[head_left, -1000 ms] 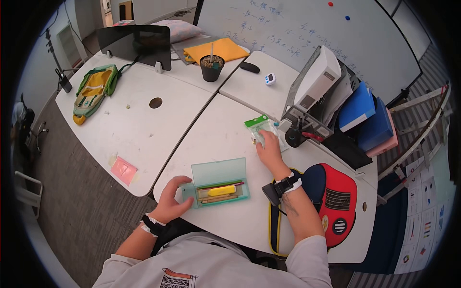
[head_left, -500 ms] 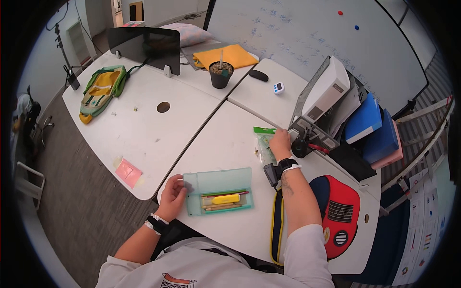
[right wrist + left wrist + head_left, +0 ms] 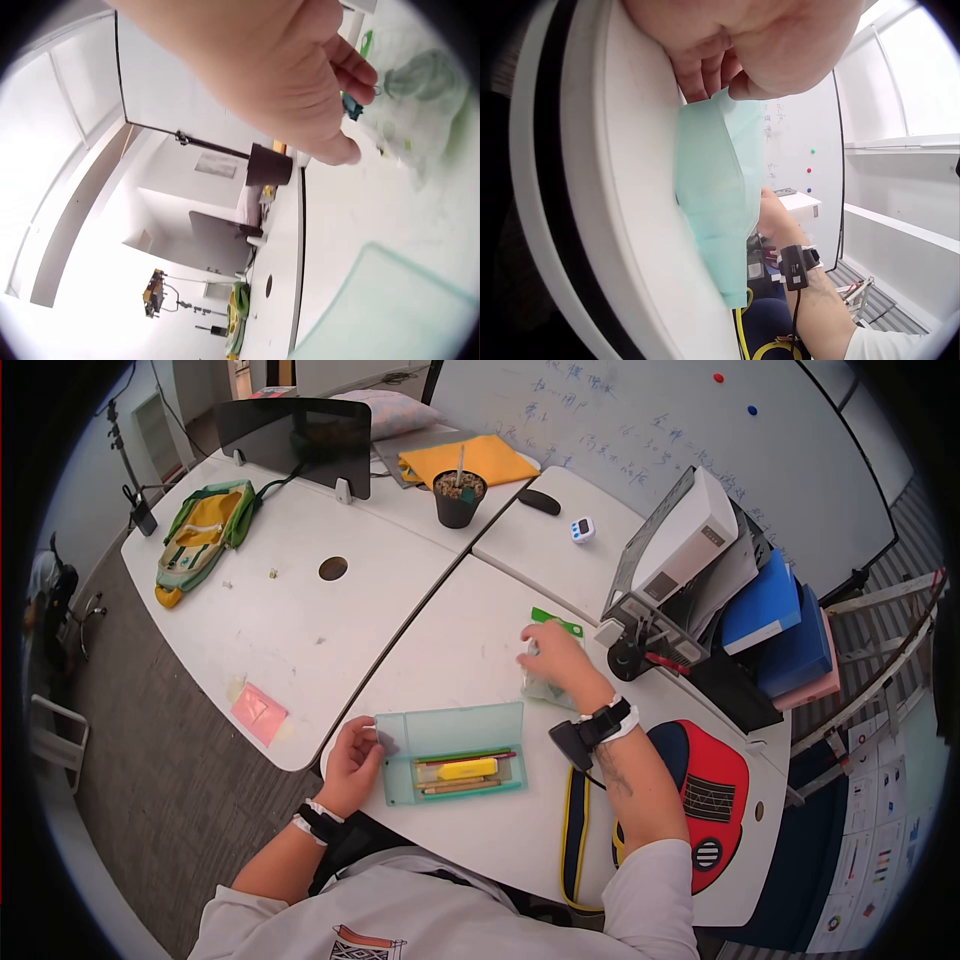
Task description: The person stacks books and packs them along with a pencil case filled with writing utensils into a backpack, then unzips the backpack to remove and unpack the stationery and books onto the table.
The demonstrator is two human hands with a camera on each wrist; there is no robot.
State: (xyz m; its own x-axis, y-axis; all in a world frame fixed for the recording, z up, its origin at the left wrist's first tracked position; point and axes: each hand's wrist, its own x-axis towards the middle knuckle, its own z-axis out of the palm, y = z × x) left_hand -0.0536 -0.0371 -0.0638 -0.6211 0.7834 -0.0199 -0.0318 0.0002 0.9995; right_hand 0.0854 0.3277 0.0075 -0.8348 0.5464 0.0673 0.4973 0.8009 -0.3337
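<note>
Left hand (image 3: 352, 755) pinching corner of open green pencil case (image 3: 452, 753) on tabletop (image 3: 460, 650); right hand (image 3: 552, 657) grasping clear plastic bag (image 3: 548, 682), farther back beside desk organizer (image 3: 650, 630).

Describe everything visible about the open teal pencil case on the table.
The pencil case is a shallow rectangular box of translucent teal plastic, lying flat near the front edge of the white table. Its hinged lid stands open on the far side. The tray holds a yellow highlighter-like item and several pencils laid lengthwise. The left hand pinches its left end; the right hand is apart from it, on a clear plastic bag.
</note>
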